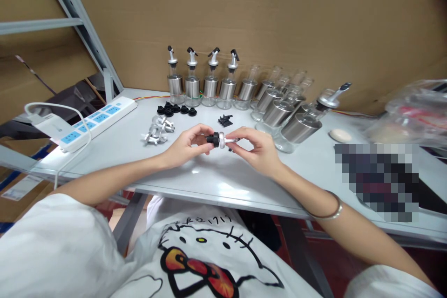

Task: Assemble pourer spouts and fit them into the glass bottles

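- Our left hand pinches the black stopper end of a pourer, fingers nearly closed.
- Our right hand grips its silver spout between thumb and fingertips.
- We hold it above the worktop, near small black clips.

This looks like a small workshop or packing station: a light grey surface with a metal frame, tall brown cardboard panels behind it, rows of clear glass bottles with silver metal sleeves, loose black plastic stoppers and a white power strip with blue sockets.
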The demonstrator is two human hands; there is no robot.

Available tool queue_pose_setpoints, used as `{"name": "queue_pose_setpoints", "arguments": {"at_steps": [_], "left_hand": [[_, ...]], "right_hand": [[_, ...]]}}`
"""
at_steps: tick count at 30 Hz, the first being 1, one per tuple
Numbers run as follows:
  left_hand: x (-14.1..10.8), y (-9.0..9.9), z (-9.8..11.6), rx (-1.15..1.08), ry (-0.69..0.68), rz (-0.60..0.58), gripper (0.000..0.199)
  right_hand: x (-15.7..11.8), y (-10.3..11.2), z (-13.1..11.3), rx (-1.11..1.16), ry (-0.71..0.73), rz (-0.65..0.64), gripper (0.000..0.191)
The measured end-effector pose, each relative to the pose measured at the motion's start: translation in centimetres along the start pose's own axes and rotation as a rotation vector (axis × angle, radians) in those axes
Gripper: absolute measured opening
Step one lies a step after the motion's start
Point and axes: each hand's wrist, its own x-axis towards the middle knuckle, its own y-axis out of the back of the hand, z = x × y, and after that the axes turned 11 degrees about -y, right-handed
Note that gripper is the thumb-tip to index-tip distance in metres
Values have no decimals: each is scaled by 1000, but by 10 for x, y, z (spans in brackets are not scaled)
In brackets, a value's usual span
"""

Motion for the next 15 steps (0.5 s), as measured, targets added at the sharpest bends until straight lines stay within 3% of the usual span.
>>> {"name": "queue_pose_setpoints", "arguments": {"at_steps": [4, 7, 11, 15], "left_hand": [[3, 1, -1, -74, 62, -23, 29], [5, 2, 1, -72, 112, -78, 28], [5, 1, 3, -55, 103, -86, 27], [2, 1, 1, -8, 9, -48, 28]], "right_hand": [[2, 3, 2, -199, 265, -16, 12], [2, 3, 1, -374, 387, 10, 18], [3, 2, 0, -416, 448, 21, 17], [2, 0, 2, -325, 399, 1, 4]]}}
